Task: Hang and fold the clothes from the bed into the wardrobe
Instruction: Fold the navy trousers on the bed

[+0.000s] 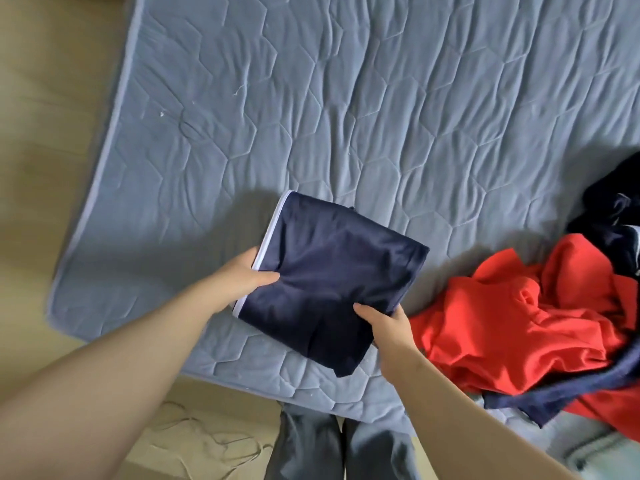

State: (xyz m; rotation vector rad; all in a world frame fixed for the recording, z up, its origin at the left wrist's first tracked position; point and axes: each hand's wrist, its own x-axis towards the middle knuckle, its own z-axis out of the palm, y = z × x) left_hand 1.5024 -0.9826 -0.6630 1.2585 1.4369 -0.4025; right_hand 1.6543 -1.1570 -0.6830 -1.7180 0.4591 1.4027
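A blue-grey quilted bed [346,98] with stitched hexagon seams fills most of the view. A tan surface [41,133] runs along its left edge and under its near corner, where a thin loose cord [207,441] lies. At the bottom edge the person's legs show in grey trousers [311,445].

The left hand [242,275] grips the left edge of a folded navy garment [329,271]. Its thumb [266,268] lies flat on top of the cloth, just beside the white trim [268,233] that runs along that edge. The other fingers curl round the edge and under the fabric, out of sight.

The right hand [388,327] grasps the garment's near right side the same way. Its thumb [363,310] presses on top and the rest of its fingers are tucked below.

The navy garment is a roughly square, slightly rumpled packet held between the two hands, over the near part of the bed. Whether its far edge rests on the quilt or hangs just above it cannot be told; a soft shadow lies beside it on the left.

To the right a crumpled red garment [512,327] lies on the bed, just beside the right hand. A dark navy piece [613,223] is heaped behind it at the right edge, and a navy strip [554,393] shows along its near side.
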